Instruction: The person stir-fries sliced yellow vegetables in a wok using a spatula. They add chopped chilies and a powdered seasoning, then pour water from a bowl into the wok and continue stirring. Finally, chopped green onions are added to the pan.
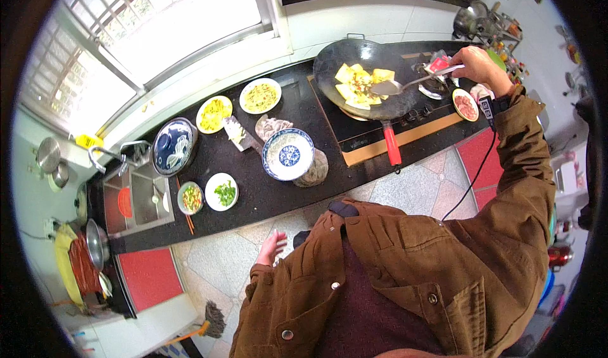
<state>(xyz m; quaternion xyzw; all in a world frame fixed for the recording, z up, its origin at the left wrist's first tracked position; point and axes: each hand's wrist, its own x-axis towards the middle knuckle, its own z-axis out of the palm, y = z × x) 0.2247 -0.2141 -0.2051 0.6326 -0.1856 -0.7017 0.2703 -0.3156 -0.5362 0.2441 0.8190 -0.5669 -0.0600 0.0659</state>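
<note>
My right hand (479,68) grips the handle of a metal spatula (387,88) whose blade rests among yellow slices of food (356,82), possibly tofu, inside a dark wok (327,61). The wok sits over the stove, its red handle (391,144) pointing towards me. Low in front of my body, my left hand (272,248) hangs empty with its fingers apart, off the counter's front edge. A blue-and-white bowl (288,155) stands on the black counter (256,187), left of the stove. Beside the stove's right side is a small dish of raw-looking meat (465,105).
A cleaver (237,132) carries chopped pieces, near two plates of yellowish food (260,96). Bowls of chopped greens (222,192) and mixed chopped vegetables (191,198) sit near chopsticks (185,206). Further left are a lidded blue pot (174,146) and a sink (152,201). A black cable (475,180) hangs from my right wrist.
</note>
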